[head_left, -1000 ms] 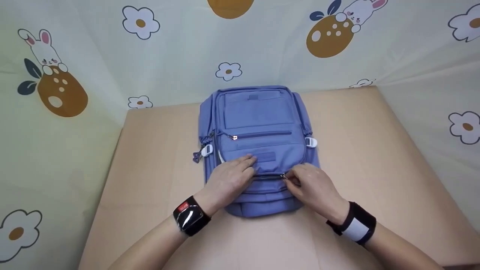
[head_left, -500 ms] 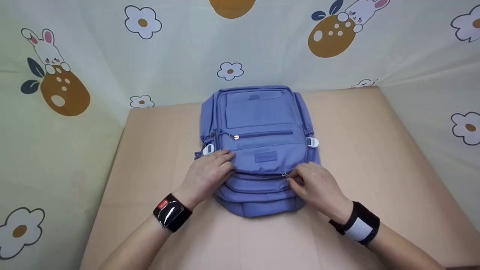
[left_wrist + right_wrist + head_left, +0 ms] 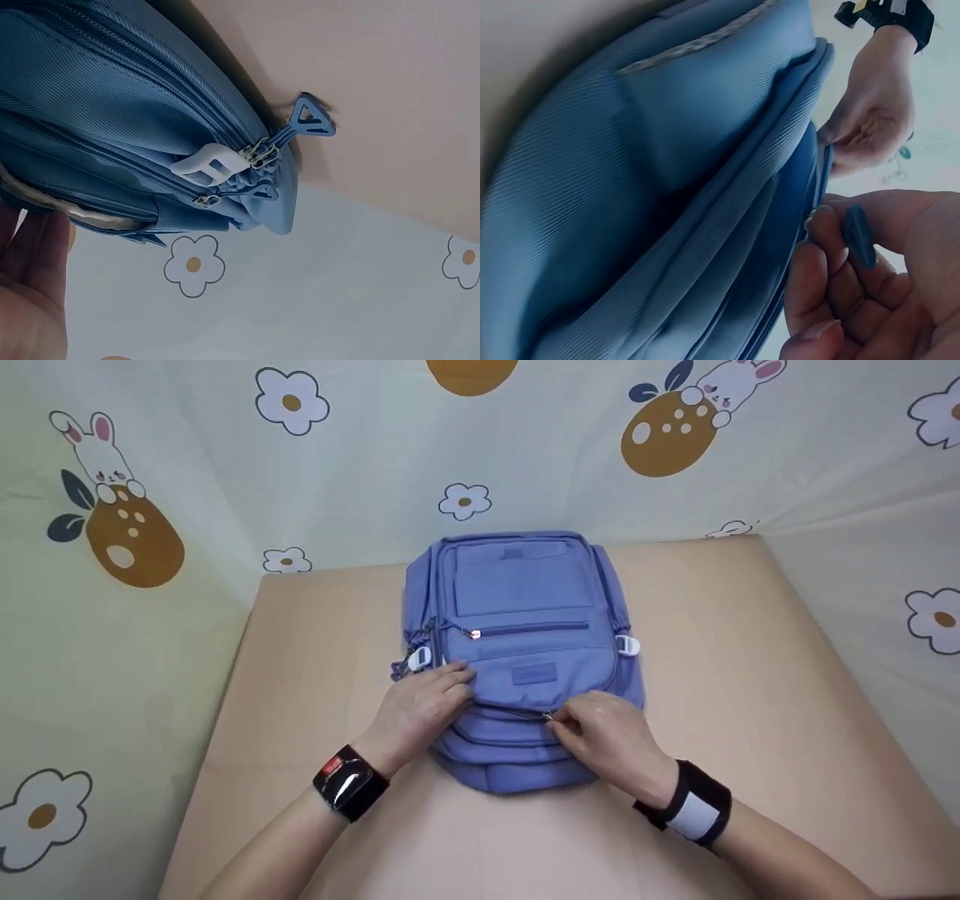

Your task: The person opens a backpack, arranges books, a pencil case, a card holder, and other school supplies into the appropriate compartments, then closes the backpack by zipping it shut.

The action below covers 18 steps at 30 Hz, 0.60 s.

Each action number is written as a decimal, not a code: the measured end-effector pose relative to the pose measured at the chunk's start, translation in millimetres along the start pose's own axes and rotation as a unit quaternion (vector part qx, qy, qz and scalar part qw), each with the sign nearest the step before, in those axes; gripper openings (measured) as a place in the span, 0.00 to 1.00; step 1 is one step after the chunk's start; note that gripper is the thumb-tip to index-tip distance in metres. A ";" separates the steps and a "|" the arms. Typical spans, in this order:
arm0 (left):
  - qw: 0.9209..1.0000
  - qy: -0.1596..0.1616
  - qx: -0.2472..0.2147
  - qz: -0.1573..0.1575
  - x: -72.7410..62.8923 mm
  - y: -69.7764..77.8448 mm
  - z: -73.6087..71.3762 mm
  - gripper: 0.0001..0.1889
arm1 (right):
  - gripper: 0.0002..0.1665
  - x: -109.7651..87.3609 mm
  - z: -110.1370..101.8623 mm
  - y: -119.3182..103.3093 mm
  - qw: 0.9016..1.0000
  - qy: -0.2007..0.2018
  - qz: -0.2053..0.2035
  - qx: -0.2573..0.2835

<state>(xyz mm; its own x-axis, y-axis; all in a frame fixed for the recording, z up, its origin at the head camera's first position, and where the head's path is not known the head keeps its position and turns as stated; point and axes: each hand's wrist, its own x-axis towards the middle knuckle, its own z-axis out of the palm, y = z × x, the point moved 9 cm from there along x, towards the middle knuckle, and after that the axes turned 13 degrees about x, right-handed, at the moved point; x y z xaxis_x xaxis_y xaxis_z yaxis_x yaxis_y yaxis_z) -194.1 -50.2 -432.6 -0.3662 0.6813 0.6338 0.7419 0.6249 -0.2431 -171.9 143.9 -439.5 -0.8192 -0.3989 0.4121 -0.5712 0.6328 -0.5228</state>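
A blue backpack (image 3: 525, 585) lies front side up with several zippers across it. My right hand (image 3: 611, 735) pinches a zipper pull (image 3: 550, 715) on the lower front pocket; in the right wrist view the pull's blue tab (image 3: 860, 236) sticks out between thumb and fingers. To the left of that zipper, my left hand (image 3: 420, 709) grips the pocket's left edge. The right wrist view shows this left hand (image 3: 877, 112) with thumb and curled fingers at the fabric edge. In the left wrist view its fingers sit beside a gaping side zipper with a pale lining (image 3: 75, 210).
The backpack rests on a tan tabletop (image 3: 322, 660), its top near the back edge. White strap buckles (image 3: 628, 646) sit on both its sides. A dangling triangular zipper pull (image 3: 310, 116) hangs off the left side. A patterned curtain (image 3: 375, 457) surrounds the table.
My left hand has shifted from the front panel's middle to the pocket's left edge. More recently, my right hand has drawn the zipper pull a little to the left.
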 end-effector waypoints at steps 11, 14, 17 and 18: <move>1.000 0.004 -0.017 -0.009 -1.8 -0.5 2.3 0.06 | 0.05 27.1 31.6 -27.5 0.999 -0.015 -0.036 -0.031; 1.000 0.002 -0.014 -0.008 -2.9 -0.7 3.6 0.08 | 0.05 28.4 34.2 -28.1 0.998 -0.018 -0.040 -0.034; 1.000 -0.001 -0.009 -0.009 -3.5 -1.2 3.8 0.09 | 0.06 27.7 32.9 -27.8 0.998 -0.023 -0.045 -0.029; 1.000 -0.001 -0.007 -0.009 -3.8 -1.3 3.8 0.10 | 0.06 27.0 31.0 -28.0 0.998 -0.022 -0.049 -0.026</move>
<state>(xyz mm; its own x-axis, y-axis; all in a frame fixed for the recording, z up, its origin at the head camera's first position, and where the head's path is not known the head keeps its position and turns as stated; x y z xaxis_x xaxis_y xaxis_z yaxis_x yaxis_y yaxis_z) -195.8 -52.2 -437.4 -0.3815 0.6706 0.6362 0.7432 0.6318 -0.2203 -179.6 94.8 -436.8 -0.7615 -0.4891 0.4253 -0.6463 0.6227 -0.4411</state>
